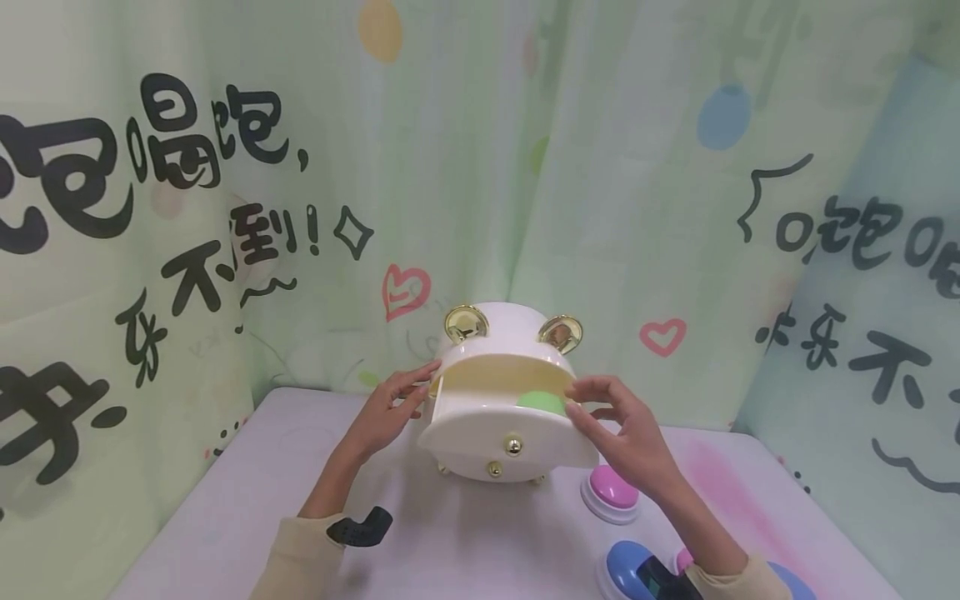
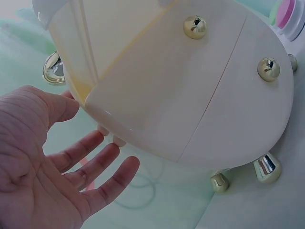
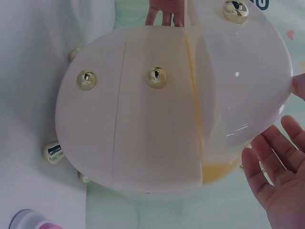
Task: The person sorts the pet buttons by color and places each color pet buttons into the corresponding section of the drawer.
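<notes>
Touching the white drawer (image 1: 472, 435) at lower centre with our right hand (image 1: 628, 435), we cannot tell if it pinches. Our left hand (image 1: 381, 418) is spread.

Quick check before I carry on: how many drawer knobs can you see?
3: one knob on the open top drawer, one on the middle drawer, one on the bottom drawer. The back isn't shown.

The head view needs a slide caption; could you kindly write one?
Left hand and right hand flank a white box whose open top drawer shows something green inside.
</notes>
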`<state>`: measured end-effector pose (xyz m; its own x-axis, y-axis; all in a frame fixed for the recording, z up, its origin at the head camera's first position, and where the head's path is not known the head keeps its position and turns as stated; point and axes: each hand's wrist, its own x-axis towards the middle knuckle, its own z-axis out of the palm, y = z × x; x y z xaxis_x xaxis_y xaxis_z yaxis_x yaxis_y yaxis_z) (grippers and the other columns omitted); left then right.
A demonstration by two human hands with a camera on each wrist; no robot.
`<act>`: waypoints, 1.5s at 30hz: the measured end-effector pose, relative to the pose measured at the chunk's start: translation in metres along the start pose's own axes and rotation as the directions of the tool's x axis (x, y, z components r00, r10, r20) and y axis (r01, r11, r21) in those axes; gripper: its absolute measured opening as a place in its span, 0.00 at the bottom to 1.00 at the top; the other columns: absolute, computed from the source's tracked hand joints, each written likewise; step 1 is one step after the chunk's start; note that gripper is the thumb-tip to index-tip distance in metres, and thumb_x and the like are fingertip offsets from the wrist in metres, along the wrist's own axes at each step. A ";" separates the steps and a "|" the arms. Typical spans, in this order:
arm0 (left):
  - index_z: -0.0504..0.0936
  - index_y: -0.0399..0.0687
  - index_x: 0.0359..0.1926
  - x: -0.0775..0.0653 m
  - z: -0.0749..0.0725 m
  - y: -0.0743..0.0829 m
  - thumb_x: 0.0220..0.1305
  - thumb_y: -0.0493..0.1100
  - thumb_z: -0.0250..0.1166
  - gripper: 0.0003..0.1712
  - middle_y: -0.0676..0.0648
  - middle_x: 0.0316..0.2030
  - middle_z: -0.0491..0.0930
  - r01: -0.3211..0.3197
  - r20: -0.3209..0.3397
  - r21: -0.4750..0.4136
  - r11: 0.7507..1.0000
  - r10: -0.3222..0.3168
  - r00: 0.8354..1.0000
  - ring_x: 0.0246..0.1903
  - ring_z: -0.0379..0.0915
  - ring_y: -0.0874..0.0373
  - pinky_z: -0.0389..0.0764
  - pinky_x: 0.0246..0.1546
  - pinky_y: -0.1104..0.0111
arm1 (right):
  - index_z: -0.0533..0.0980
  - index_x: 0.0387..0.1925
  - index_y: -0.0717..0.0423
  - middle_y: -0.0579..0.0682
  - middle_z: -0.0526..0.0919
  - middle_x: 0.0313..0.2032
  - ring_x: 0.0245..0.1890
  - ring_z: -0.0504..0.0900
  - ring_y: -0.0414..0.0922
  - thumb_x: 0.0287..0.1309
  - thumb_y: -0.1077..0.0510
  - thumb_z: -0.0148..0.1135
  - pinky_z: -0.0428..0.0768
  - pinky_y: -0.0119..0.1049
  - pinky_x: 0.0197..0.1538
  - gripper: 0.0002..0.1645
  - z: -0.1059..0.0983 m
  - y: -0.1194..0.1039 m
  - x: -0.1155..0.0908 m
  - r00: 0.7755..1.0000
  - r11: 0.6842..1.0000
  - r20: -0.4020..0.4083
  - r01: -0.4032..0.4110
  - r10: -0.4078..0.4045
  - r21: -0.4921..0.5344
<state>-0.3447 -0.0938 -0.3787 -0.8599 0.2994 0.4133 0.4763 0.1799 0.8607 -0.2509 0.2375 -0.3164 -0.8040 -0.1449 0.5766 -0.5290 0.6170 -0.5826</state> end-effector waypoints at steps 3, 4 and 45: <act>0.72 0.56 0.73 0.000 0.000 0.001 0.78 0.42 0.57 0.26 0.40 0.66 0.73 -0.003 -0.002 0.004 1.000 0.003 1.000 0.56 0.77 0.42 0.86 0.49 0.51 | 0.76 0.56 0.58 0.50 0.85 0.51 0.53 0.83 0.46 0.68 0.57 0.66 0.82 0.28 0.51 0.18 0.000 0.000 -0.001 1.000 1.000 -0.010 0.005 -0.005 -0.004; 0.72 0.55 0.73 0.000 0.000 0.001 0.78 0.42 0.57 0.26 0.40 0.65 0.73 -0.005 -0.002 0.005 1.000 0.005 1.000 0.56 0.77 0.43 0.86 0.48 0.53 | 0.76 0.56 0.58 0.50 0.85 0.51 0.53 0.83 0.45 0.68 0.58 0.66 0.82 0.28 0.51 0.18 0.000 0.001 -0.001 1.000 1.000 -0.014 0.007 -0.007 -0.003; 0.72 0.57 0.73 0.001 0.001 -0.003 0.78 0.43 0.56 0.26 0.39 0.65 0.73 -0.005 0.001 0.007 1.000 0.005 1.000 0.57 0.76 0.42 0.85 0.49 0.50 | 0.75 0.57 0.54 0.50 0.86 0.52 0.54 0.84 0.49 0.68 0.46 0.66 0.81 0.28 0.50 0.24 -0.015 0.032 -0.035 0.986 0.980 -0.041 -0.163 0.159 -0.118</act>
<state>-0.3473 -0.0930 -0.3812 -0.8575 0.3015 0.4169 0.4815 0.1849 0.8567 -0.2362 0.2739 -0.3469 -0.8663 -0.0130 0.4994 -0.3551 0.7192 -0.5972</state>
